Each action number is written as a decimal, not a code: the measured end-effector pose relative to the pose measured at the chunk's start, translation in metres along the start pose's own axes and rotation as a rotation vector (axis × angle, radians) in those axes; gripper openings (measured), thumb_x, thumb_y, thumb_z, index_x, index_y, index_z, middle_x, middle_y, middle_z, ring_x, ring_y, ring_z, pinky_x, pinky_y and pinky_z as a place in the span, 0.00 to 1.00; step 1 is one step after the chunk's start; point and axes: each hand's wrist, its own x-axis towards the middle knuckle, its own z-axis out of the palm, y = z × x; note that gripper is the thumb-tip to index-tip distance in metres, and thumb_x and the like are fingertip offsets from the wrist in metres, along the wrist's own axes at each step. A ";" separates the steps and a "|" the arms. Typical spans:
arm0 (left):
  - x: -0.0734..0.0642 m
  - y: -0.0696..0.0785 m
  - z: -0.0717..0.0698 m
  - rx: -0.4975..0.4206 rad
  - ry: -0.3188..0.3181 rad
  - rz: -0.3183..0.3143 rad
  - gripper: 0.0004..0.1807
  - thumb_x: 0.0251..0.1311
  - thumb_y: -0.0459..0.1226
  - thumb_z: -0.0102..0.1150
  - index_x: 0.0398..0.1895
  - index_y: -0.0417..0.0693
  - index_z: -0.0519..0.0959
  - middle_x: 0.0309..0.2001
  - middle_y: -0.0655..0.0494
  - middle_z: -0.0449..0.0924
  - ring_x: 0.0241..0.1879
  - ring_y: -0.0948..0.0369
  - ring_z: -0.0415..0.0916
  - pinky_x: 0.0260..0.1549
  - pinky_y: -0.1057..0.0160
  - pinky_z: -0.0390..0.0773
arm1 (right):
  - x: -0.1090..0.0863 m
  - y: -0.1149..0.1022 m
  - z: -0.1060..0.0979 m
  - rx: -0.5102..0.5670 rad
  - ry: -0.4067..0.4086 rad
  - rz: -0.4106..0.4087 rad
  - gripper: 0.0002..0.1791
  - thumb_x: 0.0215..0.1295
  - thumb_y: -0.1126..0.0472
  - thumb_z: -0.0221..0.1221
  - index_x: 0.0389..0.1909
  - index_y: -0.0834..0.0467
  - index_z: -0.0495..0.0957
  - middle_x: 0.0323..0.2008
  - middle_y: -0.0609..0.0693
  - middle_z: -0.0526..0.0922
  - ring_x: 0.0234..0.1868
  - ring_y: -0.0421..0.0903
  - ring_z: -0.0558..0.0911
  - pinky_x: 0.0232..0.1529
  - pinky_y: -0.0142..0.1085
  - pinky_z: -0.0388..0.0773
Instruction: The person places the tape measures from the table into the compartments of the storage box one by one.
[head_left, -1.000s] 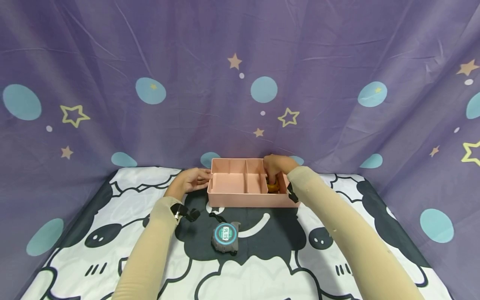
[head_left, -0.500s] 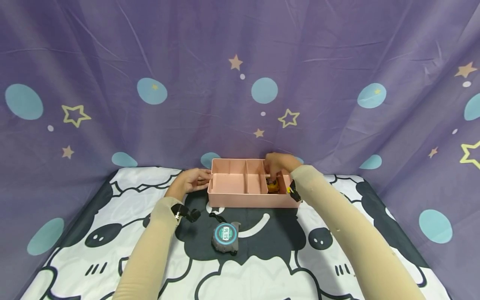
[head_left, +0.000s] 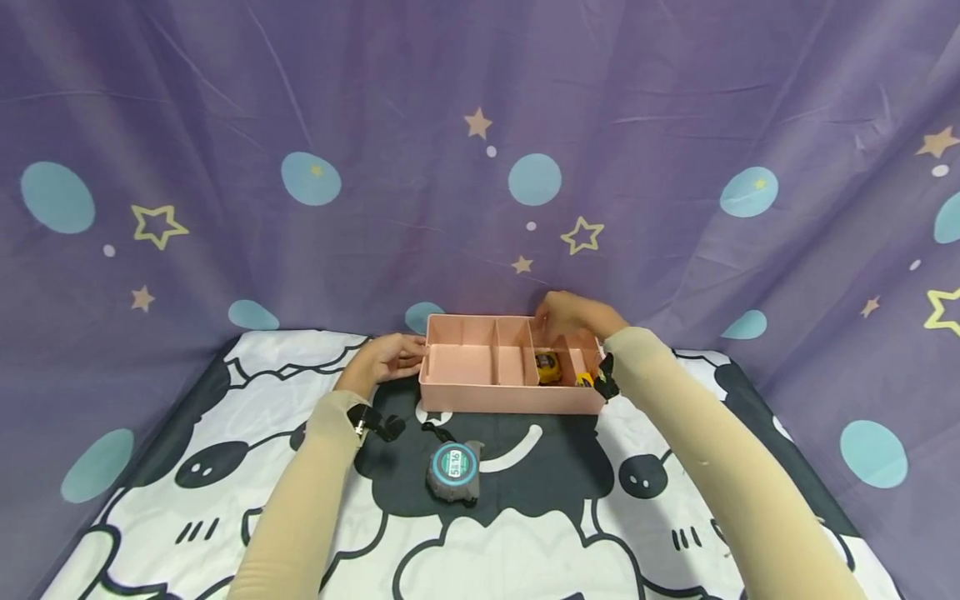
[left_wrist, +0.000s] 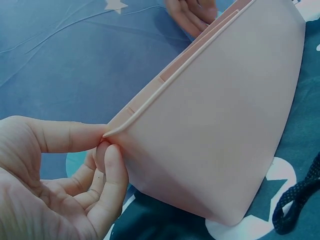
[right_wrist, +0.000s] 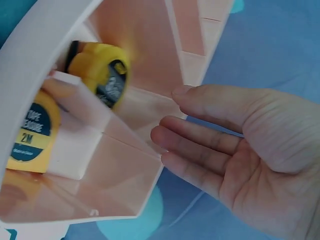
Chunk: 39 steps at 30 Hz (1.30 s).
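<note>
A long pink divided box point(head_left: 510, 402) stands at the back of the cloth. My left hand point(head_left: 384, 360) pinches the rim at its left end between thumb and finger, plain in the left wrist view. At the back rim on the right side, my right hand point(right_wrist: 235, 145) has loosely extended fingers and holds nothing. Below it, a yellow tape measure point(right_wrist: 102, 72) with a dark label lies in one compartment. Another yellow tape measure point(right_wrist: 32, 135), labelled 2M, sits in the end compartment, partly hidden by the front wall.
A grey tape measure point(head_left: 454, 469) with a blue-ringed label and black strap lies on the cloth in front of the box. A purple patterned curtain point(head_left: 420, 167) hangs right behind. The cloth point(head_left: 525, 558) has a cartoon sheep print.
My right hand has let go of the yellow tape measure and risen out of the compartment to the back rim. Both yellow tape measures now show. The left hand keeps its grip.
</note>
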 end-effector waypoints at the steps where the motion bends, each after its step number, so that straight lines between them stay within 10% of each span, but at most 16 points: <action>1: 0.000 0.000 0.000 0.002 0.003 -0.001 0.33 0.72 0.28 0.50 0.78 0.38 0.56 0.29 0.64 0.80 0.36 0.67 0.78 0.39 0.72 0.82 | -0.002 0.000 -0.002 0.004 0.014 -0.012 0.21 0.50 0.70 0.66 0.49 0.63 0.86 0.49 0.57 0.88 0.44 0.49 0.83 0.50 0.40 0.84; 15: 0.001 0.003 0.003 0.024 0.053 -0.014 0.34 0.69 0.27 0.53 0.78 0.38 0.57 0.31 0.63 0.80 0.35 0.67 0.78 0.34 0.73 0.81 | -0.032 -0.010 -0.021 0.112 0.255 -0.141 0.12 0.61 0.66 0.67 0.46 0.64 0.85 0.43 0.59 0.89 0.46 0.54 0.87 0.51 0.46 0.85; 39: -0.006 0.007 0.010 0.030 0.077 -0.016 0.32 0.70 0.26 0.50 0.77 0.37 0.58 0.24 0.63 0.79 0.26 0.72 0.77 0.33 0.75 0.81 | -0.086 -0.104 0.033 0.110 0.284 -0.543 0.20 0.65 0.64 0.66 0.58 0.59 0.80 0.52 0.52 0.85 0.46 0.48 0.84 0.46 0.38 0.84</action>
